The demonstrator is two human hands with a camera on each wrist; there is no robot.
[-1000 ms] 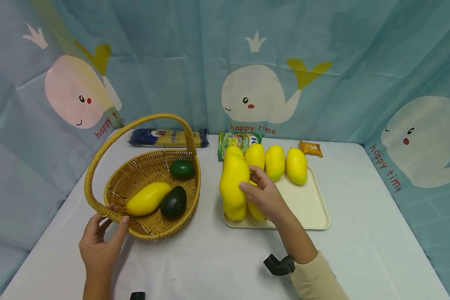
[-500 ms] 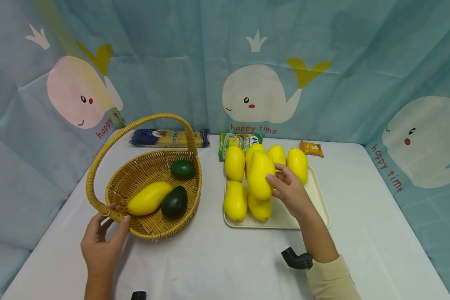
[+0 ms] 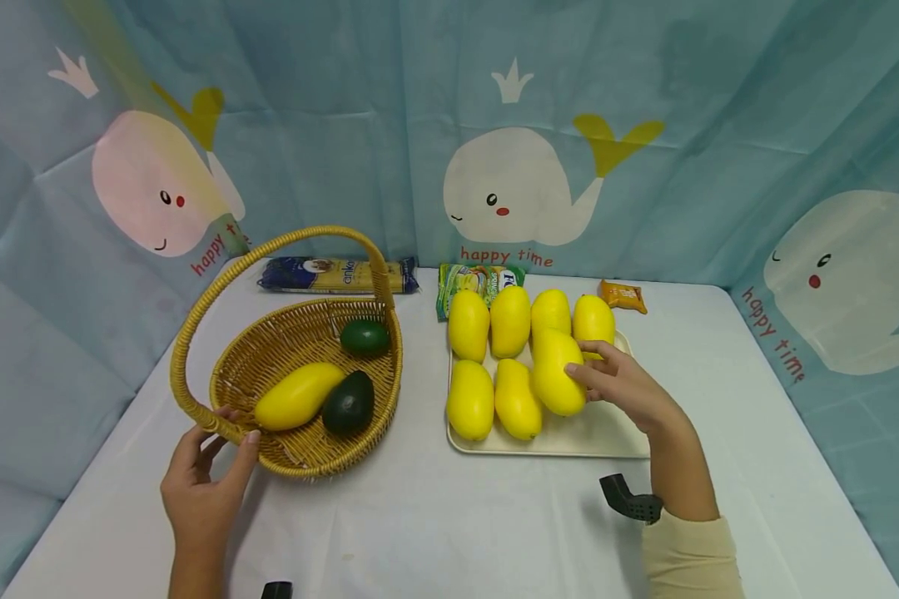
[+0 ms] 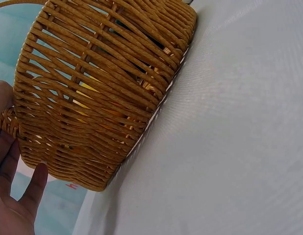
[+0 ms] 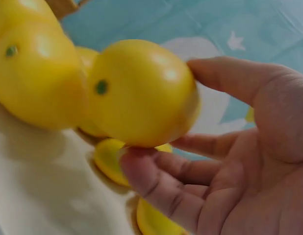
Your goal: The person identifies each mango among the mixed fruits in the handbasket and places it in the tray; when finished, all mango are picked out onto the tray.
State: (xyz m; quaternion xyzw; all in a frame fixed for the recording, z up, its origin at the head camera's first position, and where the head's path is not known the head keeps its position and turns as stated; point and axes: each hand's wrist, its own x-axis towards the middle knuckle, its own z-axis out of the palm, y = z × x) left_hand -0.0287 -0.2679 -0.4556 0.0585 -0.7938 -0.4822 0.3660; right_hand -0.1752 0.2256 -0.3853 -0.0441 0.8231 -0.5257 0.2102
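My right hand (image 3: 625, 387) holds a yellow mango (image 3: 558, 374) between thumb and fingers over the cream tray (image 3: 607, 433). In the right wrist view, the fingers curl beneath this mango (image 5: 141, 93) and the thumb presses its other side. Two mangoes lie to its left in the tray's front row, with several more in the row behind. At the left, my left hand (image 3: 206, 482) grips the rim of a wicker basket (image 3: 300, 470) where the handle joins it. One yellow mango (image 3: 300, 397) and two dark green avocados (image 3: 348, 404) rest inside the basket.
Along the back of the white table lie a blue-and-yellow pasta packet (image 3: 337, 275), a green packet (image 3: 457, 287) and a small orange packet (image 3: 623, 296). The basket's tall arched handle (image 3: 183, 366) rises above its opening. A printed curtain (image 3: 345, 166) stands behind the table.
My right hand has carried the mango rightward from over the tray's left side to beside the front-row mangoes, and lowered it. The left hand stays on the basket rim.
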